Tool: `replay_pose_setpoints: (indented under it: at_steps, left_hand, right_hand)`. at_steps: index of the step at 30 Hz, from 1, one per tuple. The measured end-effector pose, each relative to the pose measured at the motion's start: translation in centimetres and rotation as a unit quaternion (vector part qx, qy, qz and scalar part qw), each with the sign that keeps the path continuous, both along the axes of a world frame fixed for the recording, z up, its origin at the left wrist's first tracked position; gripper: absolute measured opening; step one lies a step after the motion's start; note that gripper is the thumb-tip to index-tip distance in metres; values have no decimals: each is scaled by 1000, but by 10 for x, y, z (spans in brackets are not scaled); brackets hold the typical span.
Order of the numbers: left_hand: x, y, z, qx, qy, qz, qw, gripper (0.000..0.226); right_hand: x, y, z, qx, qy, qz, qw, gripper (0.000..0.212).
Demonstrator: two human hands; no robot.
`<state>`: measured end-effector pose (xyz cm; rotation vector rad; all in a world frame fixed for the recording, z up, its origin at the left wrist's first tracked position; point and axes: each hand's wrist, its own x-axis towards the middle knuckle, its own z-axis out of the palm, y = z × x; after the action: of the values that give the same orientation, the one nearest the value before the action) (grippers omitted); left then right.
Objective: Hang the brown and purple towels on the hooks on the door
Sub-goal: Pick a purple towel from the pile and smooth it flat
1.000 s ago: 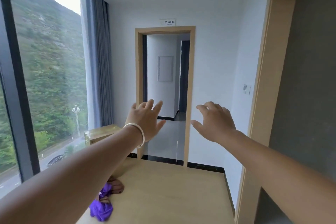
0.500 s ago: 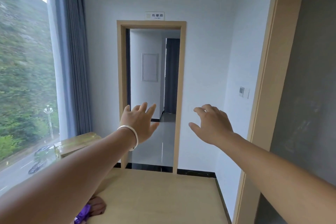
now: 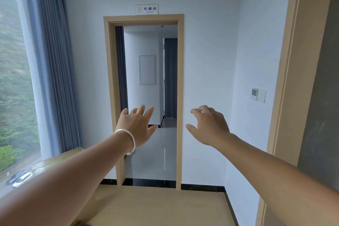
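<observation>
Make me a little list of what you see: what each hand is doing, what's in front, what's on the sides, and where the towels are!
left hand: left hand raised, fingers spread, holding nothing; silver bangle on wrist
right hand: right hand raised, fingers loosely curled, holding nothing
in front: tan wooden doorway frame with small white sign above
left side: blue-grey pleated curtain beside big window
below: light wooden tabletop
towels: not in view
hooks: not in view
</observation>
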<state>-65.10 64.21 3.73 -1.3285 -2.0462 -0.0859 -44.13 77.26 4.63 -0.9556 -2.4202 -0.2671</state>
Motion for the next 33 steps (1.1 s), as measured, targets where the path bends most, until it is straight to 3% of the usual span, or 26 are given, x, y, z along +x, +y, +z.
replay_pose_setpoints:
  at_steps: [19, 33]
  left_hand:
    - [-157, 265, -14, -10, -11, -2, 1000, 66]
    - [-377, 425, -6, 10, -30, 21, 999, 67]
  right_hand:
    - [-157, 259, -6, 8, -17, -4, 1000, 48]
    - [-383, 423, 4, 31, -10, 35, 999, 45]
